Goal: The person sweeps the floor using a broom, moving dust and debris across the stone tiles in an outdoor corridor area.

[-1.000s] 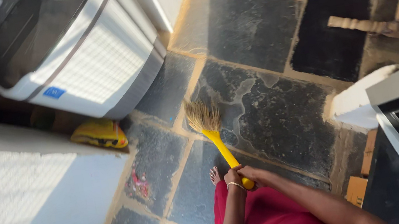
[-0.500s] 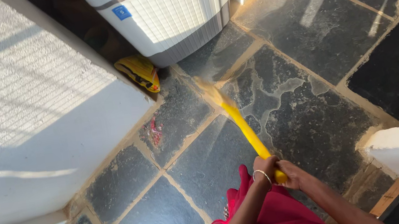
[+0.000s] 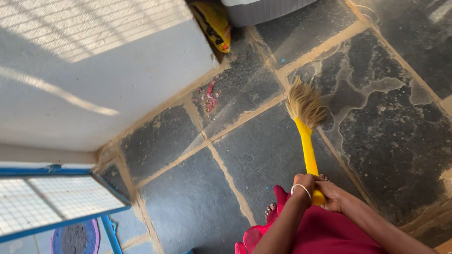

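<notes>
The broom [image 3: 305, 132] has a glossy yellow plastic handle and dry straw bristles. The floor [image 3: 396, 130] is rough, matt dark stone with sandy joints.

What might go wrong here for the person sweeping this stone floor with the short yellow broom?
Both hands, left hand and right hand, grip the very end of the broom, so it could slip mid-stroke. The bare toes sit close to the sweeping path and the long red garment hangs near the floor, so either might get brushed or collect dust. The pink debris lies near the wall and may get pushed into the corner.
</notes>
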